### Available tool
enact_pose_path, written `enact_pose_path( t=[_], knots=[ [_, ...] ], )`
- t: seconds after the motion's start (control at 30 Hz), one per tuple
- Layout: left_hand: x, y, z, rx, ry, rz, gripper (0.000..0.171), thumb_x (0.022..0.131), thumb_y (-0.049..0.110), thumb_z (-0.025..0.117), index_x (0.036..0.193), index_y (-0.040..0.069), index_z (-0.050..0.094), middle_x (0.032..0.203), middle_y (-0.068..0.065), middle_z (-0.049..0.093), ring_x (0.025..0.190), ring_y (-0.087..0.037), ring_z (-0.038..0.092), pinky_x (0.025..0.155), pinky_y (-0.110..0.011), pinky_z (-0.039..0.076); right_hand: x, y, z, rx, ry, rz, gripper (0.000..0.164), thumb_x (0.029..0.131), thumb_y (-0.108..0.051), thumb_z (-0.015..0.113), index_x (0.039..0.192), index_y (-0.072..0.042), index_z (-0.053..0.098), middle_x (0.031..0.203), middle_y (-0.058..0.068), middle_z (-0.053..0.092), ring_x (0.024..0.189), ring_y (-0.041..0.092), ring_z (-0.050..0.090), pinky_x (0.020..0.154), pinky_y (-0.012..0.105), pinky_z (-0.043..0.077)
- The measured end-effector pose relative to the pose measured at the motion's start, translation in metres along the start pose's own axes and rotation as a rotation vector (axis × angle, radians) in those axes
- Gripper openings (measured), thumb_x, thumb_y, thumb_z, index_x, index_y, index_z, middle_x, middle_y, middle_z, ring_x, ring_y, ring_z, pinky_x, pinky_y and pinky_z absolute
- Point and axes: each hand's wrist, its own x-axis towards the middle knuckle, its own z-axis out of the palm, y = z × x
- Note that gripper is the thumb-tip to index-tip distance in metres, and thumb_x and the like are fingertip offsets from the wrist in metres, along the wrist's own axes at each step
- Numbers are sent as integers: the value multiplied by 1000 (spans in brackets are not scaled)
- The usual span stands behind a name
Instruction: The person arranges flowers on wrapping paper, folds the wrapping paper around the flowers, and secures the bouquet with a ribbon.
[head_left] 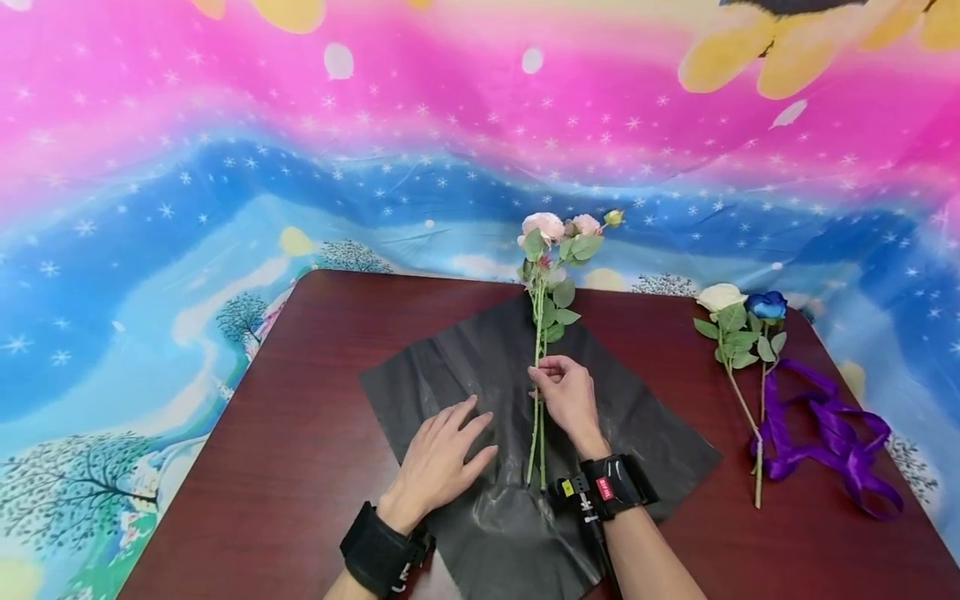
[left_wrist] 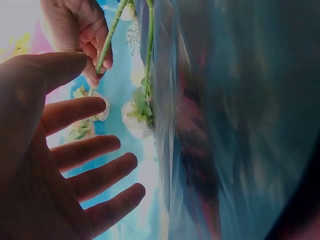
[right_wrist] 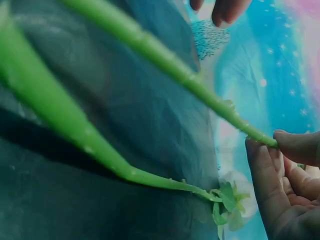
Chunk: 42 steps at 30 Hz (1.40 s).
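Observation:
My right hand pinches the green stem of a pink rose between thumb and fingertips, above a black wrapping sheet. In the right wrist view the pinched stem stands raised, while a second stem runs lower along the sheet to a pale bloom. Leaves and a small yellow bud show near the pink blooms. Left of the stems, my left hand is over the sheet with its fingers spread and holds nothing; whether it touches the sheet is unclear.
On the right of the dark red table lie a white rose and a blue rose, stems crossing. A loose purple ribbon lies beside them. A colourful printed cloth hangs behind the table.

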Motion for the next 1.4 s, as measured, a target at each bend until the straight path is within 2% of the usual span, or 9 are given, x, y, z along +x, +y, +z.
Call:
enact_pose_path(
  t=[0.2,0.4,0.67,1.13,1.4],
  knots=[
    [0,-1,0,5,-2,-4,43,93,40,61,129,18,61,139,-11,49,121,-27,50,95,-46,41,4,7,6,-104,0,9,17,87,-16,72,97,-3,69,82,6,69,61,16,66,56,26,52],
    [0,-2,1,4,9,-1,42,92,39,63,127,17,62,137,-12,50,119,-27,52,95,-47,42,7,12,10,-166,3,-6,15,86,-17,73,95,-4,71,79,3,69,61,14,65,57,28,50],
    [-1,-1,1,-10,-27,-24,41,93,39,61,128,17,61,139,-11,48,122,-27,50,97,-47,40,11,19,12,-283,12,-32,15,84,-21,75,91,-8,72,77,0,68,66,13,62,63,32,48],
    [2,0,0,-14,-43,-29,42,94,41,59,129,18,61,140,-11,48,123,-27,48,98,-47,39,13,24,11,-322,-9,-27,17,83,-22,76,90,-7,72,75,1,67,66,15,61,61,33,48],
    [1,1,1,-13,-25,-18,41,93,40,61,127,17,62,139,-11,48,122,-28,49,96,-48,41,14,24,10,-359,-42,-11,18,81,-21,78,88,-6,72,74,2,67,61,12,61,58,31,49]
  ],
)
